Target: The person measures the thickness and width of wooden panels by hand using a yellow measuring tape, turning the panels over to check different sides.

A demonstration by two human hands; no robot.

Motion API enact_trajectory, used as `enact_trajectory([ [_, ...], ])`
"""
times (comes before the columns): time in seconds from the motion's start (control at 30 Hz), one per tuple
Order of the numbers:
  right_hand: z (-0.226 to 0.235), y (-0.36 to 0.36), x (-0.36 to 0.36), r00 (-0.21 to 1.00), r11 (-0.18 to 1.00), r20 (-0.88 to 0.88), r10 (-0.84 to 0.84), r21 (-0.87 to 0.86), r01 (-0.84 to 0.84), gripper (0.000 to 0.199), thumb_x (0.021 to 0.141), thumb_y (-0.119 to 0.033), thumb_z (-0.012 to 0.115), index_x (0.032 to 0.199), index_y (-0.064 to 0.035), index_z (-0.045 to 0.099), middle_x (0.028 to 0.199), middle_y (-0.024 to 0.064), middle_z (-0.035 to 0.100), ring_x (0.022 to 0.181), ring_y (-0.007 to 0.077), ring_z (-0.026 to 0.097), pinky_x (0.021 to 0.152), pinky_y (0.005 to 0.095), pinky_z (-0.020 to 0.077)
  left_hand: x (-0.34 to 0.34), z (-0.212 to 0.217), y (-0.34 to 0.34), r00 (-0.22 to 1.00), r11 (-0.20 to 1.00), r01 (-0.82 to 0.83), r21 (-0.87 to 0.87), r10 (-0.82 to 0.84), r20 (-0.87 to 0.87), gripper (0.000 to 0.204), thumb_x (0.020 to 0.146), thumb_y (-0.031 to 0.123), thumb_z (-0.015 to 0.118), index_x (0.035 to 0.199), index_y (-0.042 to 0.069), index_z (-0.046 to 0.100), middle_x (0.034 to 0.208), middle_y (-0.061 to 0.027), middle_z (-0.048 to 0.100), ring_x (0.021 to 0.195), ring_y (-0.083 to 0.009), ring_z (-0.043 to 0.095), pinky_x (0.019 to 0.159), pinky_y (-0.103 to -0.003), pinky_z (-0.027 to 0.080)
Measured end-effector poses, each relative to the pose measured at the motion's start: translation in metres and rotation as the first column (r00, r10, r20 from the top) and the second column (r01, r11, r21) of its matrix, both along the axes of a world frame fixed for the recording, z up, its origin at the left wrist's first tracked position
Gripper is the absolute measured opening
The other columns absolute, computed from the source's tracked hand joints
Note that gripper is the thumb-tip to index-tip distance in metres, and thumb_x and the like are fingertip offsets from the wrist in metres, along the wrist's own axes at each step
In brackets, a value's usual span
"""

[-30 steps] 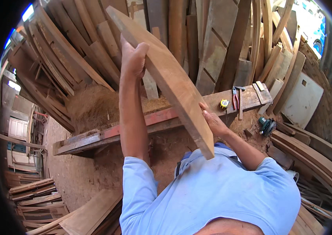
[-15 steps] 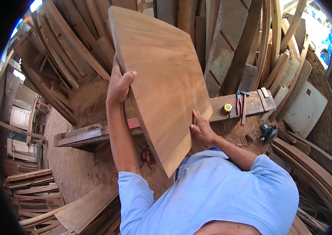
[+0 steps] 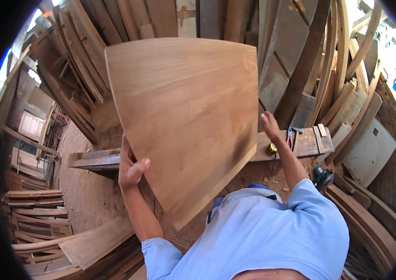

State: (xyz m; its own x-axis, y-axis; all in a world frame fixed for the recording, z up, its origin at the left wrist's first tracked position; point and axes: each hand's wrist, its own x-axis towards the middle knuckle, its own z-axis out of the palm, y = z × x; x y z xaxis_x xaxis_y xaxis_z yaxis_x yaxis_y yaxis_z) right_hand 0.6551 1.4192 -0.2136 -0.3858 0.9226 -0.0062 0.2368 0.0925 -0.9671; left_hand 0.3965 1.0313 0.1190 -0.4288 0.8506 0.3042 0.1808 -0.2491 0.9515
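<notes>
A person in a light blue shirt (image 3: 258,233) is holding up a broad, smooth wooden board (image 3: 186,116), its flat face turned toward the camera and filling the middle of the view. The left hand (image 3: 130,169) is gripping the board's lower left edge, thumb curling over the front face while the other fingers are wrapping behind the wood, out of sight. The right hand (image 3: 270,125) is resting at the board's right edge, just above its lower right corner; its fingers are lying loosely spread along the edge, and whether they are clamping it cannot be told from here. Behind the board, a long workbench plank (image 3: 307,144) is carrying a yellow tape measure (image 3: 273,148) and pliers (image 3: 291,137). Stacked planks (image 3: 81,60) are leaning against the wall beyond, and a dark power tool (image 3: 321,176) is lying on the dirt floor (image 3: 90,200).
</notes>
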Motion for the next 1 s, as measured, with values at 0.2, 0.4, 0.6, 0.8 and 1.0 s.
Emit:
enact_trajectory([
  [0.2, 0.049, 0.079, -0.016, 0.961, 0.993, -0.269, 0.060, -0.079, -0.084, 0.077, 0.103, -0.053, 0.047, 0.149, 0.0081, 0.034, 0.153, 0.0187, 0.041, 0.141, 0.0272, 0.040, 0.116, 0.0355, 0.0303, 0.028, -0.024, -0.070, 0.954, 0.958, -0.279, -0.065, 0.269, -0.132, 0.076, 0.078, 0.024, 0.079, 0.141, -0.002, 0.044, 0.128, -0.0104, 0.058, 0.118, -0.0213, 0.056, 0.103, -0.037, 0.041],
  [0.4, -0.010, 0.074, -0.024, 0.755, 0.777, -0.606, 0.249, -0.340, -0.529, 0.078, 0.102, -0.060, 0.039, 0.152, 0.0001, 0.034, 0.156, 0.0109, 0.040, 0.143, 0.0231, 0.037, 0.118, 0.0384, 0.0295, 0.055, -0.076, -0.106, 0.708, 0.767, -0.641, 0.037, 0.610, -0.356, 0.068, 0.093, 0.048, 0.068, 0.133, -0.004, 0.051, 0.127, -0.0112, 0.059, 0.115, -0.0214, 0.054, 0.102, -0.035, 0.039],
  [0.6, 0.025, -0.013, -0.059, 0.798, 0.858, -0.494, 0.344, -0.179, -0.481, 0.057, 0.103, -0.052, 0.052, 0.117, 0.0019, 0.067, 0.111, 0.0001, 0.065, 0.103, 0.0096, 0.054, 0.094, 0.0264, 0.0423, 0.052, -0.167, -0.197, 0.511, 0.516, -0.856, 0.036, 0.855, -0.096, 0.082, 0.091, 0.054, 0.069, 0.142, -0.005, 0.043, 0.141, -0.0148, 0.050, 0.124, -0.0245, 0.049, 0.105, -0.039, 0.039],
  [0.8, 0.027, -0.059, -0.087, 0.885, 0.838, -0.083, 0.458, -0.290, -0.461, 0.065, 0.094, -0.060, 0.060, 0.105, 0.0031, 0.069, 0.092, 0.0040, 0.066, 0.087, 0.0146, 0.057, 0.079, 0.0331, 0.0463, 0.088, -0.263, -0.250, 0.325, 0.379, -0.908, -0.182, 0.907, 0.267, 0.088, 0.091, 0.056, 0.066, 0.148, -0.004, 0.035, 0.146, -0.0142, 0.046, 0.129, -0.0278, 0.050, 0.109, -0.043, 0.042],
  [1.0, 0.033, -0.098, -0.134, 0.785, 0.797, 0.142, 0.602, -0.065, -0.600, 0.056, 0.097, -0.051, 0.055, 0.107, 0.0037, 0.066, 0.093, 0.0219, 0.068, 0.090, 0.0325, 0.064, 0.083, 0.0433, 0.0473, 0.076, -0.363, -0.315, 0.076, 0.197, -0.917, -0.346, 0.939, 0.335, 0.092, 0.092, 0.061, 0.062, 0.150, -0.005, 0.034, 0.151, -0.0138, 0.042, 0.135, -0.0264, 0.044, 0.112, -0.040, 0.036],
])
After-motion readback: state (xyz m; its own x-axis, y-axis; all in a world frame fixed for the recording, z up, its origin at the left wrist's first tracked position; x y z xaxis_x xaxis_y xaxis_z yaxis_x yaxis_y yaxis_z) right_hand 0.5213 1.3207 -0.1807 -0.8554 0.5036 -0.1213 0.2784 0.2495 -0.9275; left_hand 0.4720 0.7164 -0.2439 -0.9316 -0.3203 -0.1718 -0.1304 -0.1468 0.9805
